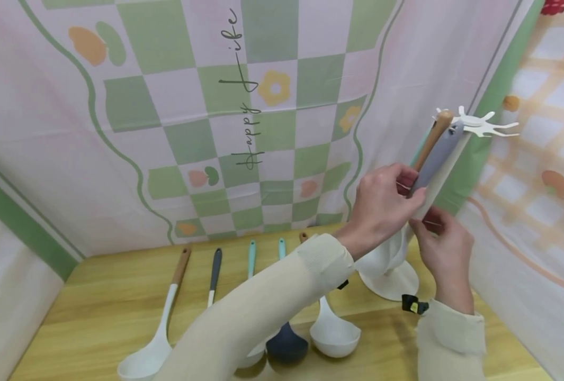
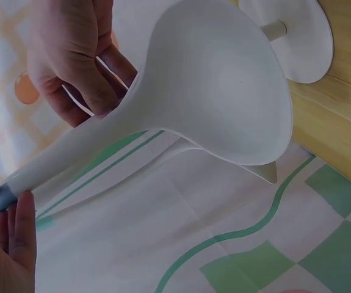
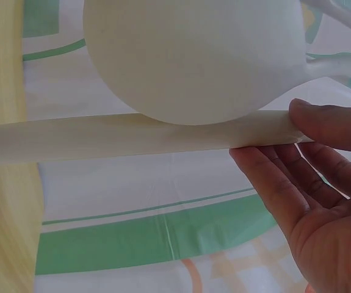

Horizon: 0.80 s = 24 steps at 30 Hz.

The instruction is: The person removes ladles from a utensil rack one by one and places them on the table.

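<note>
A white utensil stand rises at the right in the head view, with a round base (image 1: pixel 403 283), a pole (image 3: pixel 59 140) and several curved hooks (image 1: pixel 489 127) on top. My left hand (image 1: pixel 382 198) grips the grey-blue handle of a ladle (image 2: pixel 224 79) beside the pole; its white bowl hangs below. With thumb and fingers, my right hand (image 1: pixel 446 251) holds the pole lower down, behind the ladle in the left wrist view. A brown handle (image 1: pixel 434 137) and part of a teal one stand close alongside the grey handle, partly covered by my left hand.
Several utensils lie in a row on the wooden table (image 1: pixel 91 301): a brown-handled white spoon (image 1: pixel 148 354), a dark ladle (image 1: pixel 286 346), a brown-handled white ladle (image 1: pixel 336 338) and others. My left sleeve (image 1: pixel 262 301) crosses over them. Patterned cloth (image 1: pixel 224 121) hangs behind and at the sides.
</note>
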Available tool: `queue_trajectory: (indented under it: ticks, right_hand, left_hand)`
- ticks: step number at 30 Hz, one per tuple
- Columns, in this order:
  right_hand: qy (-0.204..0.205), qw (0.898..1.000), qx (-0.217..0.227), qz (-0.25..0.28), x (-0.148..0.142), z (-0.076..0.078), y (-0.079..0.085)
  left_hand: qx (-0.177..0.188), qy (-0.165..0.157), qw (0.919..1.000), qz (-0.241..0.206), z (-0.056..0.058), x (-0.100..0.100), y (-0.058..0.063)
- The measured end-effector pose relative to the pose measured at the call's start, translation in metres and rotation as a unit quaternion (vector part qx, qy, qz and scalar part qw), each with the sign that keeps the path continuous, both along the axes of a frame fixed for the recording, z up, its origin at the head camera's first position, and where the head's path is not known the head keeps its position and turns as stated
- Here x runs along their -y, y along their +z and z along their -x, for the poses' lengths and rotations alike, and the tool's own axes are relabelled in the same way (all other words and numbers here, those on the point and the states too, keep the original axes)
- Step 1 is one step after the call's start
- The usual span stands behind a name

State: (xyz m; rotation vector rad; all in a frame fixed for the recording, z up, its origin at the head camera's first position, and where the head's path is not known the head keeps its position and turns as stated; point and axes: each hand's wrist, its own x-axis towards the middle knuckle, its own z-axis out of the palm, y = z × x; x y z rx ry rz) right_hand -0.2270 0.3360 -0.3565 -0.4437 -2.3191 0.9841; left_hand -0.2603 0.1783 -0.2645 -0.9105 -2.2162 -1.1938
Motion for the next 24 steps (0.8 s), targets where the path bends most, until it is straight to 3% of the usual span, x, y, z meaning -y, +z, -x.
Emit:
queue_trajectory:
  ticks: [9,19,24]
  right_hand:
    - [0.005,1.0,-0.003,0.003,0.004,0.001,-0.003]
    - [0.004,1.0,0.005,0.001,-0.001,0.001,-0.001]
    - [0.006,1.0,0.0,0.013,0.001,0.001,0.0]
  left_hand:
    - [0.0,0.008,0.9999,0.008,-0.002,0.007,-0.002]
    - [0.018,-0.025,0.9985,-0.046,0.002,0.022,0.001]
    - [0.051,-0.044,0.9947,-0.077,0.004,0.032,0.004]
